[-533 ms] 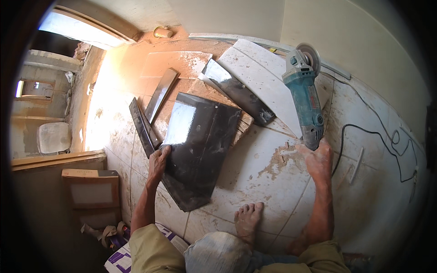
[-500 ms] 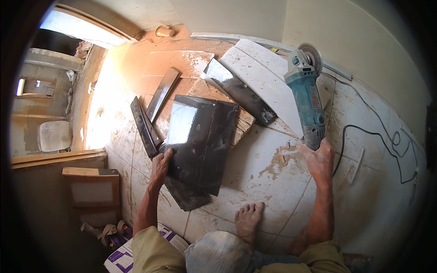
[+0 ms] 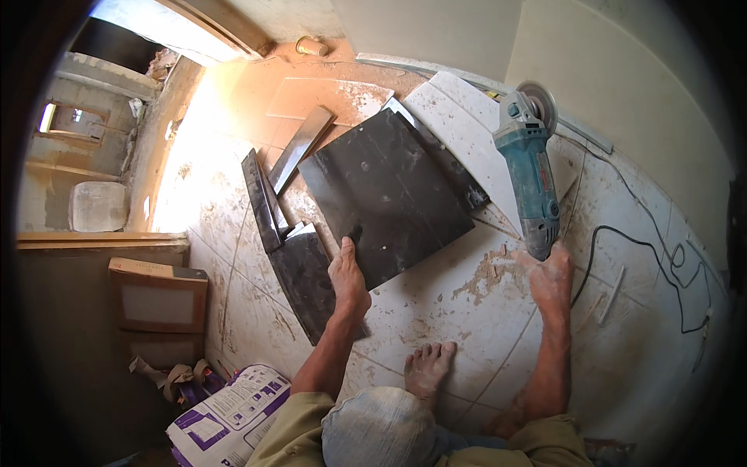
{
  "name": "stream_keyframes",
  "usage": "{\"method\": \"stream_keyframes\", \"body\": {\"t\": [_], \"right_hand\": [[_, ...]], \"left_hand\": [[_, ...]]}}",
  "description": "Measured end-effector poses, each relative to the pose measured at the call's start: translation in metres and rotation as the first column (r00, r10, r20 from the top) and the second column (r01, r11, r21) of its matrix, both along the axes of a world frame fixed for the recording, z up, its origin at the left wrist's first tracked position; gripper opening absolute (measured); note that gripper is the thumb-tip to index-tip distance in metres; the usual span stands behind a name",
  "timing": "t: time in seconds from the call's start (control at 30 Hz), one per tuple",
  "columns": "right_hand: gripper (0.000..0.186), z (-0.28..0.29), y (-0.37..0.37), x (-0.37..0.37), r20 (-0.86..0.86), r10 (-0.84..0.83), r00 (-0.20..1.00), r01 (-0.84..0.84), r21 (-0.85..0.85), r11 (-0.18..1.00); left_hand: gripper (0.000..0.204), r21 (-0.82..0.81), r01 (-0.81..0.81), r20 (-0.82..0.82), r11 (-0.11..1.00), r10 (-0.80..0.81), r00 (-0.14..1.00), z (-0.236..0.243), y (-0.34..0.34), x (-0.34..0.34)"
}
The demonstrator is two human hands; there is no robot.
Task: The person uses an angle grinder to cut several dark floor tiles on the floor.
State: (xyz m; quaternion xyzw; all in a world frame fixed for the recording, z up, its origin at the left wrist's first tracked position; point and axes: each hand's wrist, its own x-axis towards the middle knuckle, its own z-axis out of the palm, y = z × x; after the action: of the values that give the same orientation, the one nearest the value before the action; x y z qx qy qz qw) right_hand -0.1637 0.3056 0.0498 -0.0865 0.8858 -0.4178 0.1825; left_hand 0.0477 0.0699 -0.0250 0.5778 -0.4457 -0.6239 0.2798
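Observation:
My left hand [image 3: 347, 274] grips the near left edge of a glossy dark tile [image 3: 385, 187], which is angled over the dusty wooden board and other tiles. Beneath and left of it lies another dark tile [image 3: 299, 284]; narrow dark strips [image 3: 258, 206] rest farther left, and another dark piece [image 3: 471, 194] lies behind. My right hand [image 3: 548, 276] holds a teal angle grinder [image 3: 521, 163] by its grey rear end, its disc [image 3: 538, 101] pointing away from me. The grinder is over the edge of white tiles [image 3: 443, 101].
A black cable [image 3: 607, 229] loops across the tiled floor at right. Cardboard boxes [image 3: 159, 292] and a purple-printed bag [image 3: 233, 412] lie at lower left, beside my bare foot's side of the floor [image 3: 426, 366]. An opening [image 3: 140, 163] at left shows a rough room; a yellow cup [image 3: 311, 45] lies by the wall.
My left hand has moved rightward and slightly up with the dark tile, which has turned and shifted up-right, exposing the piece beneath. The grinder and right hand have shifted slightly right.

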Motion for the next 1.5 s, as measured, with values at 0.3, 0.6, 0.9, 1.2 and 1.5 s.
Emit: {"method": "stream_keyframes", "body": {"t": [0.3,0.6,0.9,1.2,1.5], "right_hand": [[0.039,0.005,0.005,0.001,-0.02,-0.005,1.0,0.005,0.008,1.0],[0.042,0.003,-0.009,0.002,-0.014,0.049,0.999,-0.048,0.068,0.997],[0.043,0.009,-0.035,0.005,-0.103,0.117,0.988,-0.095,0.195,0.976],[0.048,-0.003,-0.094,0.018,-0.207,0.348,0.915,-0.307,0.205,0.929],[0.046,-0.009,-0.113,0.026,-0.115,0.389,0.914,-0.367,0.178,0.913]], "left_hand": [[0.072,0.025,0.606,0.42,0.795,-0.558,0.716,0.037,-0.038,-0.013],[0.086,0.131,0.787,0.822,0.603,-0.51,0.254,0.028,-0.05,-0.024],[0.063,-0.404,0.775,0.81,0.485,-0.205,0.55,0.031,-0.029,-0.019],[0.136,-0.302,0.953,0.852,-0.003,-0.449,0.269,0.003,-0.046,0.002],[0.123,-0.392,0.92,0.813,0.024,-0.458,0.358,-0.004,-0.042,-0.012]]}}
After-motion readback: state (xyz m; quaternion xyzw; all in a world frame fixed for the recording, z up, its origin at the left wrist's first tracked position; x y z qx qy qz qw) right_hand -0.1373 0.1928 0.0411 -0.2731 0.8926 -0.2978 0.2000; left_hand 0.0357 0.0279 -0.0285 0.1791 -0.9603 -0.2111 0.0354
